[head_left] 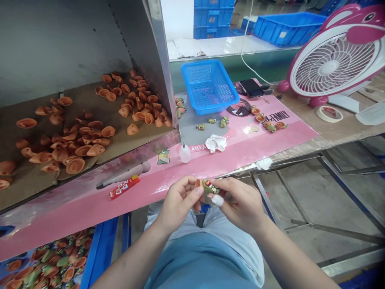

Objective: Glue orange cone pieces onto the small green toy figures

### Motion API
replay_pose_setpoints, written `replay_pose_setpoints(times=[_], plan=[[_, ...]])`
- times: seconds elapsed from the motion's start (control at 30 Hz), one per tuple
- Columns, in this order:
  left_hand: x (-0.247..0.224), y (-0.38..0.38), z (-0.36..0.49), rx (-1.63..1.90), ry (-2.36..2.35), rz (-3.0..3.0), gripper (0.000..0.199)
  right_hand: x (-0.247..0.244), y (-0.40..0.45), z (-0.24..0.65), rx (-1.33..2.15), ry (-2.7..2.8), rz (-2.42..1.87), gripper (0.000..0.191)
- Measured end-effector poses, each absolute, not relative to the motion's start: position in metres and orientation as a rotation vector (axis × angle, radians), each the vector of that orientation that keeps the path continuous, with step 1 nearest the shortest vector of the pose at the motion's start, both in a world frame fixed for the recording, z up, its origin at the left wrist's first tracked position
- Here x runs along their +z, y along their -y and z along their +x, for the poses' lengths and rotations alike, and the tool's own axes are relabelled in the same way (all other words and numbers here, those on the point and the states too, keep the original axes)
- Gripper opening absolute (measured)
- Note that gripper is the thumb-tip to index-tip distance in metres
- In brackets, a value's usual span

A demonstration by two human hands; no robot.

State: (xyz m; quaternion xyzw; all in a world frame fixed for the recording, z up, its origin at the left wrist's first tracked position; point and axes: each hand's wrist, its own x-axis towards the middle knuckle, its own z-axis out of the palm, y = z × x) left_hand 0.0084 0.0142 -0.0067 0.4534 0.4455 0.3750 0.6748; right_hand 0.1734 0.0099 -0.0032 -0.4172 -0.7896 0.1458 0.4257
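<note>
Over my lap, at the table's front edge, my left hand point(180, 200) pinches a small orange cup-shaped piece point(198, 184) between thumb and fingers. Against it sits a small green painted figurine point(211, 188) with red and white spots, gripped by my right hand point(244, 202). The two pieces touch; whether they are joined I cannot tell. White tape point(217, 200) wraps a digit of my right hand. On the pink mat point(144, 192) beyond stand a small squeeze bottle point(184, 153), a crumpled tissue point(215, 143) and several green figurines point(223, 122).
Many orange cup pieces point(75, 164) lie in an open-fronted box point(164, 48) at left. A blue basket point(207, 107), a phone point(251, 88), a tape roll point(329, 114) and a pink fan point(327, 68) stand farther back. Below left, a blue crate point(100, 249) holds finished-looking green-and-orange pieces.
</note>
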Motion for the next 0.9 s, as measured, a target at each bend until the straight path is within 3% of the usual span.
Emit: replay_pose_setpoints(times=[0.3,0.4,0.53,0.7,0.9], plan=[[-0.005,-0.015,0.011,0.801,-1.028,1.064,0.02,-0.001,-0.006,0.172,0.401,1.976,-1.025,0.026],[-0.01,-0.016,0.01,0.761,-1.08,1.052,0.024,-0.015,-0.016,0.182,0.497,1.906,-1.204,0.021],[-0.017,-0.018,0.002,0.803,-1.142,1.034,0.036,-0.052,-0.077,0.237,0.424,1.612,-1.568,0.023],[-0.02,-0.006,-0.015,0.927,-1.224,1.016,0.034,-0.084,-0.153,0.302,0.293,1.318,-1.763,0.028],[-0.017,0.005,-0.053,1.175,-1.454,1.04,0.028,-0.092,-0.118,0.228,0.274,1.241,-1.567,0.05]])
